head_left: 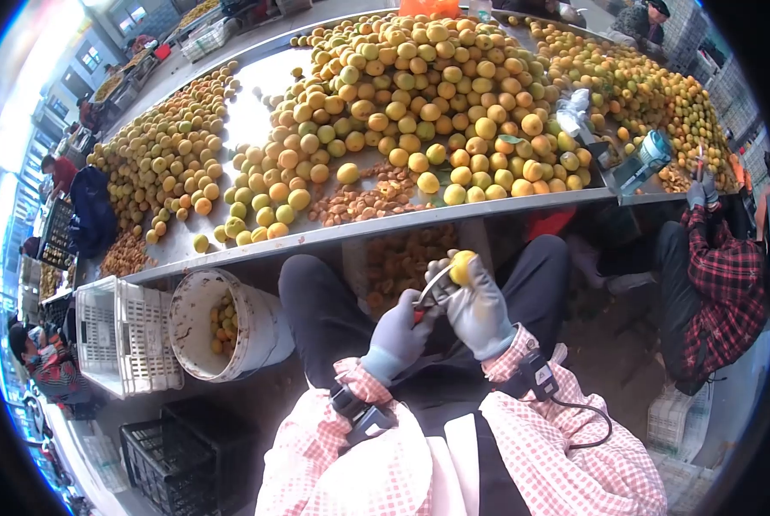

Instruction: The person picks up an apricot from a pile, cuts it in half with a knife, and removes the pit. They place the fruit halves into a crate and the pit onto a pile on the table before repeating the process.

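Note:
My left hand (398,337), in a grey glove, is closed around the red handle of a small curved knife (435,286). The blade reaches toward a yellow fruit (462,267) that my right hand (478,314), also gloved, holds between thumb and fingers. Both hands are above my lap, close together, just in front of the metal table (351,229). Past the table's edge lies a large heap of yellow-orange fruit (428,77), with a small pile of brown pits (363,205) near the rim.
At lower left stand a white bucket (264,331) with fruit inside, white crates (131,335) and a black crate (170,464). A crate of cut fruit (402,262) is under the table edge. A co-worker in a checked shirt (727,288) sits at the right.

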`<state>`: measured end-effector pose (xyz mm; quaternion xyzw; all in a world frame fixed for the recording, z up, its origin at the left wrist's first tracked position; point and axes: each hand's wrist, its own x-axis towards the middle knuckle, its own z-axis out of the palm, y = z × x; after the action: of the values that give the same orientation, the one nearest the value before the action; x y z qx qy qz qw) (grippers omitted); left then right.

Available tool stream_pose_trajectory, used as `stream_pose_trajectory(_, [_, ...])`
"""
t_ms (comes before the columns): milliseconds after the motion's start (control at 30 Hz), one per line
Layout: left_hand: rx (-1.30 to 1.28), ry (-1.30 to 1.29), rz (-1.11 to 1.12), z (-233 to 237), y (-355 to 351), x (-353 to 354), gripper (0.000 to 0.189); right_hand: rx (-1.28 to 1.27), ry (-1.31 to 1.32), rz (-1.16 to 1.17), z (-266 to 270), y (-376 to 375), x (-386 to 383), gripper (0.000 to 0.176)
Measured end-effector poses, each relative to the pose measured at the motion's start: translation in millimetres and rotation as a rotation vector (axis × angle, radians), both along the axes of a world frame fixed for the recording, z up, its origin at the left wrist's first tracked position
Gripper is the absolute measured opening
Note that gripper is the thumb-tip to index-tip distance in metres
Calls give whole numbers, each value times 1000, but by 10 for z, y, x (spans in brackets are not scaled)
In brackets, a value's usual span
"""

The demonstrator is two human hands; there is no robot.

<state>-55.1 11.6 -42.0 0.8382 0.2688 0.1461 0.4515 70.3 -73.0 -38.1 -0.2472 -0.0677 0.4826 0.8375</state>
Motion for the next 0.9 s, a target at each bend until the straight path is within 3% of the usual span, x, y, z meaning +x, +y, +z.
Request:
stream_pose_trajectory(67, [-235, -190, 90, -19, 31, -74, 21, -86, 155, -60, 19, -102, 195, 31])
stream_pose_trajectory(133, [-392, -132, 95, 139, 98, -123, 17, -89, 91, -47, 64, -232, 310, 34])
stream_pose_trajectory(233, [-500, -113, 84, 275, 134, -116, 18, -63, -59, 71, 315, -333, 357, 55])
stream_pose_trajectory(267, [-457, -140, 56, 284, 132, -102, 18, -63, -58, 64, 303, -358, 408, 55])
stream_pose_trajectory(333, [-415, -162, 21, 341, 112, -65, 19, 80, -104, 363, 262, -446, 521, 50])
stream_pose_trajectory(400, [-229, -154, -60, 455, 75, -6, 17, 14, -116, 340, 394, -487, 450, 47])
stream_pose_trajectory(467, [-193, -106, -94, 530, 61, 5, 18, -171, -149, 311, 506, -506, 395, 45])
stream_pose_trajectory(533, [-155, -58, -122, 571, 48, 11, 20, -178, -67, 259, 535, -492, 289, 45])
stream_pose_trajectory(667, [12, -42, -159, 618, 43, 4, 23, -187, -240, 332, 517, -545, 227, 54])
stream_pose_trajectory(733, [36, -26, -176, 640, 34, -1, 25, -131, -427, 270, 418, -546, 174, 49])
stream_pose_trajectory(767, [48, -10, -187, 652, 29, 2, 26, -201, -691, 206, 389, -548, 175, 50])
stream_pose_trajectory(900, [104, -10, -223, 627, 10, -4, 29, -331, -722, 157, 431, -520, 120, 52])
